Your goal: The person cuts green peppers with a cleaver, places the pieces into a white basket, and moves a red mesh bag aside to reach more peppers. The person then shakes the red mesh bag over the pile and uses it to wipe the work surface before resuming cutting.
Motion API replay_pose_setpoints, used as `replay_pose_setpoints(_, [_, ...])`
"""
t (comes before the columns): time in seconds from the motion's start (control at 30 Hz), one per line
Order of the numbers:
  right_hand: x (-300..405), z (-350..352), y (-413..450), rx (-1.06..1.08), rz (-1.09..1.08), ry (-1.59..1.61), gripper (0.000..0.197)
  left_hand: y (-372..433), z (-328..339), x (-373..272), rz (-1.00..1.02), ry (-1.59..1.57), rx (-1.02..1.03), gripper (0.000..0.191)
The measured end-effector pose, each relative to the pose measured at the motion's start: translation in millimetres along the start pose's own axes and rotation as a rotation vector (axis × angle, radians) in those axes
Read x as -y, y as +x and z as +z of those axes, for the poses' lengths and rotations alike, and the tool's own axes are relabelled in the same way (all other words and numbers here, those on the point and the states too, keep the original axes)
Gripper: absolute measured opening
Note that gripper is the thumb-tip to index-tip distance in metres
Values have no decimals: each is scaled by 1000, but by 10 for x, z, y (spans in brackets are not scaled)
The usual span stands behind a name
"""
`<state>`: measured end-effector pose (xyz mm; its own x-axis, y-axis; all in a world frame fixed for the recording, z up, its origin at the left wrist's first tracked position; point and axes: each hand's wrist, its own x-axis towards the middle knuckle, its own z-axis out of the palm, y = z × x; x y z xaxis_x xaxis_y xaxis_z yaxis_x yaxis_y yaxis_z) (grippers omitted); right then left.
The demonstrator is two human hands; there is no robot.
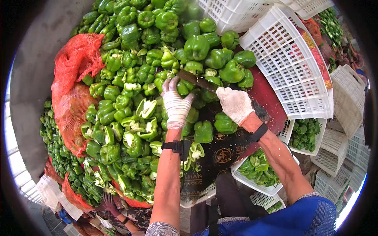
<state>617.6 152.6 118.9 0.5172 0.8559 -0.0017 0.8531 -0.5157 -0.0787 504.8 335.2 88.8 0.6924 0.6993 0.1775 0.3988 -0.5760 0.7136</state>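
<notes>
My left hand (176, 103), in a striped white glove, spreads its thumb and fingers around a green bell pepper (185, 88) in the heap. The fingers partly hide that pepper. In a white knit glove, my right hand (234, 103) grips a knife; its handle is hidden in the fist. The dark knife blade (198, 81) points left across the peppers, its tip close to my left fingertips. Several halved green peppers (146, 108) with pale cores lie to the left of my left wrist. Whole green peppers (197, 47) are piled beyond the blade.
Red mesh sacks (75, 100) lie along the heap's left side. A white plastic crate (291, 59) stands tilted at the right. Below my right forearm sits a crate of cut peppers (258, 168). Another person's gloved hand (110, 203) is at the lower left, beside the heap.
</notes>
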Motion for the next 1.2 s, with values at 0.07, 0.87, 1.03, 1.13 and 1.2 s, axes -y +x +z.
replay_pose_setpoints(0.07, [25, -12, -145, -2, -15, -11, 3, -168, 8, 19, -38, -103, -41, 74])
replay_pose_setpoints(0.87, [366, 142, -1914, 254, 64, 302, 13, -3241, -174, -566, -1283, -923, -154, 76])
replay_pose_setpoints(1.03, [279, 112, -2026, 52, 205, 266, 14, -2940, 211, -572, -863, -719, -33, 69])
replay_pose_setpoints(1.13, [350, 87, -2230, 22, 267, 431, 14, -2982, 376, -439, -777, -700, -80, 80])
replay_pose_setpoints(1.2, [389, -34, -2379, 36, 284, 458, 15, -3031, 390, -533, -852, -860, -55, 81])
